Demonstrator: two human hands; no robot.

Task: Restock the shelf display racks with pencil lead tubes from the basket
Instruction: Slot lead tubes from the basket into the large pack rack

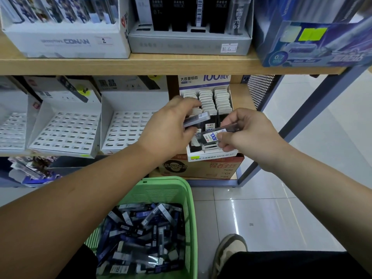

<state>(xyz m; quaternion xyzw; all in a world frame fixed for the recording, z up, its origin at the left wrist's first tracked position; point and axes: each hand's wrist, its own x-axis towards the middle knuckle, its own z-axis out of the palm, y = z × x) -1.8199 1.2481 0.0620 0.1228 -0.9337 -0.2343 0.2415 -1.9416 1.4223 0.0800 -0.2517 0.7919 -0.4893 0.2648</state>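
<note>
My left hand [171,125] grips a dark pencil lead tube [198,118] in front of a white display rack [213,157] on the middle shelf. The rack's back rows hold white-capped tubes [206,97]. My right hand [247,133] pinches another tube with a blue "100" label [216,134] over the rack's front. Below, a green basket [190,200] on the floor holds several loose lead tubes [141,234].
Two empty slotted white racks [66,129] [128,129] stand left of the filled one. The upper wooden shelf [161,63] carries boxed leads and a blue carton [314,43]. A cardboard box [201,168] sits below. My shoe [229,250] rests on tiled floor beside the basket.
</note>
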